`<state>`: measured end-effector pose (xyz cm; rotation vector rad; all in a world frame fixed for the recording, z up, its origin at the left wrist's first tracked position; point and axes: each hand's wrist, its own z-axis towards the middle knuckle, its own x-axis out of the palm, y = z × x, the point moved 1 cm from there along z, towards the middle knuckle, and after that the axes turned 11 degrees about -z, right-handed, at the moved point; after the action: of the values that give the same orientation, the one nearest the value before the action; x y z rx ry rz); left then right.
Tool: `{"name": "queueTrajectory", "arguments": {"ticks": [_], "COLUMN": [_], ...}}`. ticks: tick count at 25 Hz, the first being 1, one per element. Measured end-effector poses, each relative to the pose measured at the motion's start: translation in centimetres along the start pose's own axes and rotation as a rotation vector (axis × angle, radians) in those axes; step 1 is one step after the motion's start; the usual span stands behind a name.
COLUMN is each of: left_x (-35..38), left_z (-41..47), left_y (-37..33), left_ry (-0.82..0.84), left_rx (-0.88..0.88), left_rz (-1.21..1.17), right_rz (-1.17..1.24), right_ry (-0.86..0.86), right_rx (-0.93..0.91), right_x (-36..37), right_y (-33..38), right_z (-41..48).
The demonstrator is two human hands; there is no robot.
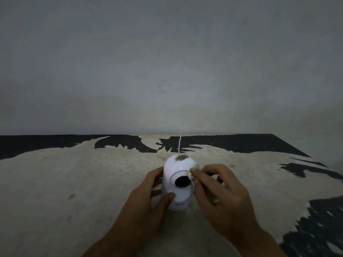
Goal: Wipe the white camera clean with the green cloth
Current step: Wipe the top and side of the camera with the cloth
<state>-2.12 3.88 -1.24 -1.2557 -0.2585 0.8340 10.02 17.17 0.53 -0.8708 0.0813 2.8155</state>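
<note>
The white camera [177,184] stands upright on the worn table [83,182], its round black lens facing me. A brown smudge of dirt sits on its top. My left hand [148,199] wraps the camera's left side, thumb on the front of its base. My right hand [220,197] holds the pale green cloth [194,170] bunched in its fingers and presses it against the camera's upper right side, beside the lens. Most of the cloth is hidden inside that hand.
A thin white cable [180,143] runs from behind the camera to the grey wall [167,62] at the table's far edge. The tabletop is cream with black patches at the back and right. The scene is dim.
</note>
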Motion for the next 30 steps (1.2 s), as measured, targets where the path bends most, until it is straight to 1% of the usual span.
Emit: {"name": "queueTrajectory", "arguments": {"ticks": [3, 6, 8, 11, 15, 18, 19, 22, 23, 27, 28, 30], "left_x": [-0.1, -0.1, 0.0, 0.0, 0.1, 0.1, 0.1, 0.2, 0.2, 0.2, 0.1, 0.1], "left_z": [0.0, 0.0, 0.1, 0.2, 0.4, 0.4, 0.5, 0.5, 0.5, 0.4, 0.4, 0.5], "left_y": [0.1, 0.2, 0.4, 0.6, 1.0, 1.2, 1.2, 1.1, 1.1, 1.3, 1.3, 1.3], "left_ry": [0.002, -0.009, -0.013, -0.016, -0.01, -0.014, -0.02, -0.042, -0.043, -0.02, -0.02, -0.027], "left_rx": [0.032, 0.057, 0.068, 0.072, 0.039, 0.038, 0.041, 0.027, 0.025, 0.046, 0.047, 0.027], "left_rz": [-0.007, -0.029, -0.022, -0.012, -0.024, -0.033, -0.036, -0.046, -0.048, -0.042, -0.041, -0.039], "right_rz": [0.15, 0.239, 0.269, 0.305, 0.245, 0.333, 0.34, 0.265, 0.26, 0.299, 0.289, 0.235], "right_ry": [-0.058, -0.052, -0.049, -0.076, -0.086, -0.051, -0.07, -0.159, -0.159, -0.11, -0.123, -0.169], "right_rx": [0.14, 0.127, 0.135, 0.225, 0.193, 0.32, 0.321, 0.165, 0.153, 0.317, 0.317, 0.227], "right_x": [0.5, 1.2, 1.2, 1.1, 1.6, 1.9, 1.8, 1.7, 1.9, 2.2, 2.1, 1.6], "right_y": [-0.4, 0.4, 0.5, 0.3, 0.6, 0.6, 0.7, 1.1, 1.1, 0.4, 0.3, 0.6], "right_z": [-0.2, -0.3, -0.2, 0.1, -0.2, -0.2, -0.1, -0.1, -0.1, 0.1, 0.0, -0.1]}}
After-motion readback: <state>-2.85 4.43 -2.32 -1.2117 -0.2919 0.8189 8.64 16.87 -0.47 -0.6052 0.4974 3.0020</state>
